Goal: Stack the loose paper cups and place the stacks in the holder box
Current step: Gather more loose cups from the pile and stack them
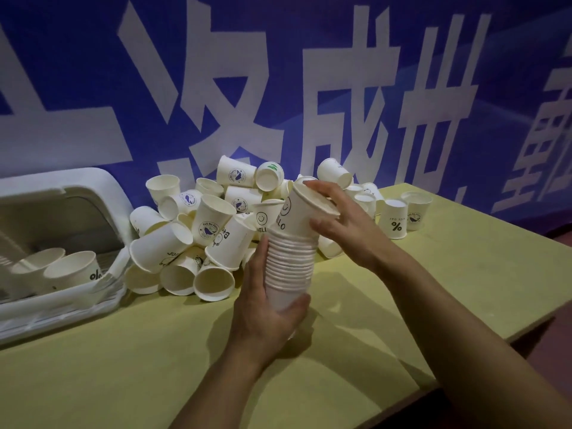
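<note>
Event or promotional venue: big printed banner point(278, 72) behind table point(433, 274).

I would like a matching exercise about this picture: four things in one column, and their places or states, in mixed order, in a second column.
Things:
1. stack of cups
2. holder box
3. "%" cup
4. loose cup pile

Places or states:
A. upside down on the table, far right
B. heaped against the blue banner
C. held in both hands
D. at the left table edge, cups inside

Pairs: 1-C, 2-D, 3-A, 4-B
</note>
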`<state>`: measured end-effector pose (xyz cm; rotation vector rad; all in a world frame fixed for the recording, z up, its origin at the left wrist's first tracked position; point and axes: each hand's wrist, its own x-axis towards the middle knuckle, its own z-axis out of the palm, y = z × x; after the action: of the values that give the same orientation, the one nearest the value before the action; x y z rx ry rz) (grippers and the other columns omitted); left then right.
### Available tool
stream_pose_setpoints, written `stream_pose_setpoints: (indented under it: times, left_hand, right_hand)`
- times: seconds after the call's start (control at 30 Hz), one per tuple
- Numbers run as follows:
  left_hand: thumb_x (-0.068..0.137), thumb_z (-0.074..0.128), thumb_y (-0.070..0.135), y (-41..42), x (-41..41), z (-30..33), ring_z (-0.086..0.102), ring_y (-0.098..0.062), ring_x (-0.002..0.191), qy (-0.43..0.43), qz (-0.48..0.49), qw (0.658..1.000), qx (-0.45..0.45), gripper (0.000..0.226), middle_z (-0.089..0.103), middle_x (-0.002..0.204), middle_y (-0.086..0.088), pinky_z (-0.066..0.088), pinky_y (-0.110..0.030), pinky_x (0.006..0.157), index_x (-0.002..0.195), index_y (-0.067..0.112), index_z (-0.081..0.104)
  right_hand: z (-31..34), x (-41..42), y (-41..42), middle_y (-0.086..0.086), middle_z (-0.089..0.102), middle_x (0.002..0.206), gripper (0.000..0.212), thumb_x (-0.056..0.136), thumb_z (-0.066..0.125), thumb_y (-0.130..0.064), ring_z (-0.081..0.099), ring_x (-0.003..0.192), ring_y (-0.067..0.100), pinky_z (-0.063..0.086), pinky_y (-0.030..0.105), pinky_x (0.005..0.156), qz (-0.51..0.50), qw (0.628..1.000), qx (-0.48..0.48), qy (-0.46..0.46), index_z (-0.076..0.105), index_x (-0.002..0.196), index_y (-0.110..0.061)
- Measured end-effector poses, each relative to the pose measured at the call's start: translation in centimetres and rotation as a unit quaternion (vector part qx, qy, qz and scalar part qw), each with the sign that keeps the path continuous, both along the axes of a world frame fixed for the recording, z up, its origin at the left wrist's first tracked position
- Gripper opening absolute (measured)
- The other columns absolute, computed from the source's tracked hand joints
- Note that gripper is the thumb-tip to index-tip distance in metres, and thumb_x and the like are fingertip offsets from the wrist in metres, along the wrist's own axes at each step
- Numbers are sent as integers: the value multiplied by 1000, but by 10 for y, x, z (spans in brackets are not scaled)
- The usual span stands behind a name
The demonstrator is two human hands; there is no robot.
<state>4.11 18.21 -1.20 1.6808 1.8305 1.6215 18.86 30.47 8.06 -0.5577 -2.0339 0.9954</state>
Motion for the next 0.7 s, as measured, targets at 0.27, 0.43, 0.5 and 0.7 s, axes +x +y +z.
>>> stream_pose_setpoints:
  times: [0.27,0.43,0.5,0.7]
  left_hand:
    - [58,74,61,-21,-4,27,51,-2,126,33,-11,999,14,112,38,148,26,45,-15,93,136,79,-5]
    - [64,88,45,-56,-33,29,56,-9,122,49,29,998,-3,129,39,154,17,50,-26,92,133,80,-14]
    - [67,90,39,-73,-50,29,56,-7,117,33,40,998,-24,132,41,145,22,52,-30,93,132,81,-17]
    - [60,68,66,-126,-106,28,55,12,107,-10,107,992,-71,117,46,135,28,49,-13,84,140,73,-18]
  right_hand:
    - [22,-11,-38,-19,46,139,70,78,49,-74,51,120,7,50,28,92,-2,991,69,-117,49,138,-39]
    - [15,-50,-65,-12,44,147,66,84,52,-68,47,125,8,46,18,87,38,984,89,-149,48,140,-34]
    - [11,-72,-75,-11,46,143,66,85,53,-69,49,122,9,48,21,87,58,981,91,-160,48,139,-33]
    - [8,-152,-105,-12,68,110,37,89,56,-58,66,95,5,57,24,80,193,966,42,-167,66,115,-33]
